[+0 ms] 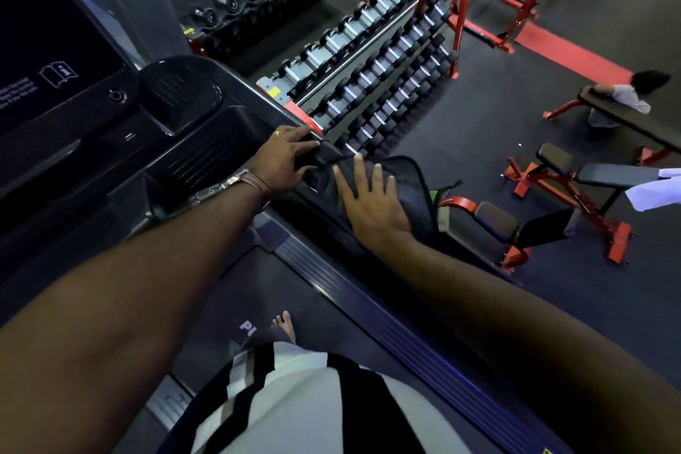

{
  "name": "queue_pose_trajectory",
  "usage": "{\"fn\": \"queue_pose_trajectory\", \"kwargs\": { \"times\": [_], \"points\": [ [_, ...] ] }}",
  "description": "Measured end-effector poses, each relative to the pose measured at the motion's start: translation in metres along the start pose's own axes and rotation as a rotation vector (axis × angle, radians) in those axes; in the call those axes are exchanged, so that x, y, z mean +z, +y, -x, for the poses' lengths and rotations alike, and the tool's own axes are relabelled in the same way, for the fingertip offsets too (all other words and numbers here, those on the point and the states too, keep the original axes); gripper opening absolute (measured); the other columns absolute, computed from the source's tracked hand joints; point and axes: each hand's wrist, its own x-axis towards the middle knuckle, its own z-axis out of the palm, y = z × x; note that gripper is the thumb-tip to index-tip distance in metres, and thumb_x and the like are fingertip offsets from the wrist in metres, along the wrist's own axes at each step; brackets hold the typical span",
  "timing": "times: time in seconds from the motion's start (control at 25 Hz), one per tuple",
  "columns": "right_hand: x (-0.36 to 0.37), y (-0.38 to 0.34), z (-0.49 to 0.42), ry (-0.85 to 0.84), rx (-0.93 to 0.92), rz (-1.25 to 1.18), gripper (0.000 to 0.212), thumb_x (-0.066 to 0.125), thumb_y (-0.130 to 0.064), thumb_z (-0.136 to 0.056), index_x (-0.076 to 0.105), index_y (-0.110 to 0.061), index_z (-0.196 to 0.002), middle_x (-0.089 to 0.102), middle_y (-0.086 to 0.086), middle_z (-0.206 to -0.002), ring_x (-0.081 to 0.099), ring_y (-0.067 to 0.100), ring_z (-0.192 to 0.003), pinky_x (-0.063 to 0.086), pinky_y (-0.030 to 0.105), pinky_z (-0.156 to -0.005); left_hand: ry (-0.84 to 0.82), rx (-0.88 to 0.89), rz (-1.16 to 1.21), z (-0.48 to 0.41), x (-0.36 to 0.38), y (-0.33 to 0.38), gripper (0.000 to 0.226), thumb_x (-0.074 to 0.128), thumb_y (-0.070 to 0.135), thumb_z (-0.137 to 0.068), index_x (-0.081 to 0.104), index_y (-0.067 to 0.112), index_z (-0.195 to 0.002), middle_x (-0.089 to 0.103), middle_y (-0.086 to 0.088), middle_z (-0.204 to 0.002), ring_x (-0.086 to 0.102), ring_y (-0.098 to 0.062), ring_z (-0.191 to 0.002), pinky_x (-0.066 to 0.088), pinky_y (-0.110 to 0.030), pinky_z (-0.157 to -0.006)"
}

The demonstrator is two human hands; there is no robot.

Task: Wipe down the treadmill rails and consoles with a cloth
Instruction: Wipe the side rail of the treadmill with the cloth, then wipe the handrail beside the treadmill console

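Note:
I stand on a dark treadmill; its console (pixel 177 144) fills the left and its right side rail (pixel 333 228) runs down toward the lower right. A dark grey cloth (pixel 409 182) is draped over the upper end of that rail. My right hand (pixel 370 205) lies flat on the cloth with straight, spread fingers. My left hand (pixel 285 160), with a watch at the wrist, reaches across and pinches a bunched corner of the cloth at the rail's top end.
A red-framed rack of dumbbells (pixel 383 63) stands just beyond the rail. Red weight benches (pixel 560 195) stand to the right on the dark floor. A person (pixel 622 98) sits at the far right. The treadmill belt (pixel 294 306) is under my foot.

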Motion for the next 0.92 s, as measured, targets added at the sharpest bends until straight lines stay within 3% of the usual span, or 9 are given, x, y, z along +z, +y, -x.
{"fn": "queue_pose_trajectory", "kwargs": {
  "times": [0.08,0.24,0.32,0.48,0.56,0.68,0.8,0.92],
  "points": [
    [0.016,0.019,0.019,0.076,-0.211,0.055,0.069,0.044,-0.03,-0.099,0.012,-0.015,-0.158,-0.002,0.023,-0.163,0.019,0.054,-0.142,0.03,0.063,-0.11,0.012,-0.025,-0.035,0.01,-0.004,-0.008,0.05,0.077,0.025,-0.076,0.065,0.008,-0.121,0.053,-0.011,-0.138,0.046,-0.034,-0.12,0.044,-0.045,-0.099],
    [0.003,0.015,-0.01,0.063,-0.167,-0.08,0.08,0.055,-0.032,-0.093,0.008,-0.027,-0.158,-0.009,0.012,-0.165,0.011,0.05,-0.146,0.027,0.062,-0.113,0.029,-0.094,-0.055,0.029,-0.009,-0.015,0.048,0.076,0.024,-0.078,0.065,0.007,-0.121,0.055,-0.014,-0.134,0.052,-0.033,-0.115,0.045,-0.04,-0.097],
    [-0.003,0.007,-0.022,0.04,-0.201,-0.072,0.084,0.06,-0.036,-0.089,0.013,-0.024,-0.157,-0.009,0.011,-0.165,0.008,0.049,-0.146,0.024,0.061,-0.114,0.009,-0.113,-0.076,0.033,-0.011,-0.012,0.048,0.075,0.023,-0.078,0.063,0.006,-0.122,0.057,-0.015,-0.13,0.053,-0.034,-0.113,0.044,-0.038,-0.095],
    [-0.005,0.048,-0.019,-0.004,-0.583,-0.037,0.08,0.063,-0.039,-0.084,0.032,-0.012,-0.152,-0.004,0.0,-0.166,-0.007,0.04,-0.15,0.013,0.055,-0.121,-0.008,-0.138,-0.128,0.037,-0.019,-0.011,0.042,0.071,0.025,-0.081,0.064,0.009,-0.12,0.062,-0.01,-0.119,0.055,-0.032,-0.106,0.05,-0.039,-0.082],
    [-0.011,0.062,-0.027,-0.101,-0.658,-0.145,0.076,0.06,-0.031,-0.084,0.031,-0.016,-0.153,-0.011,-0.008,-0.165,-0.017,0.03,-0.149,0.008,0.049,-0.121,0.0,-0.151,-0.152,0.043,-0.023,-0.018,0.032,0.068,0.027,-0.083,0.069,0.013,-0.111,0.065,-0.008,-0.11,0.056,-0.03,-0.099,0.051,-0.038,-0.075],
    [-0.015,0.042,-0.047,-0.096,-0.473,-0.23,0.088,0.059,-0.026,-0.086,0.009,-0.025,-0.158,-0.018,-0.001,-0.164,-0.009,0.036,-0.15,0.013,0.052,-0.119,0.01,-0.157,-0.114,0.048,-0.028,-0.026,0.024,0.071,0.029,-0.082,0.075,0.015,-0.101,0.068,-0.007,-0.099,0.059,-0.029,-0.091,0.046,-0.032,-0.076],
    [-0.008,0.002,-0.045,0.021,-0.224,-0.043,0.079,0.049,-0.026,-0.096,0.001,-0.02,-0.158,-0.012,0.018,-0.163,0.005,0.049,-0.147,0.019,0.055,-0.119,0.038,-0.205,-0.041,0.045,-0.032,-0.027,0.024,0.077,0.028,-0.077,0.077,0.014,-0.096,0.07,-0.008,-0.094,0.063,-0.027,-0.087,0.048,-0.032,-0.076],
    [0.0,-0.008,-0.03,0.035,-0.252,0.255,0.07,0.034,-0.034,-0.102,-0.001,-0.005,-0.156,-0.023,0.028,-0.157,-0.008,0.054,-0.144,0.013,0.056,-0.119,0.051,-0.222,-0.018,0.045,-0.031,-0.028,0.025,0.078,0.029,-0.075,0.077,0.015,-0.095,0.07,-0.008,-0.092,0.064,-0.027,-0.087,0.05,-0.033,-0.076]
  ]
}}
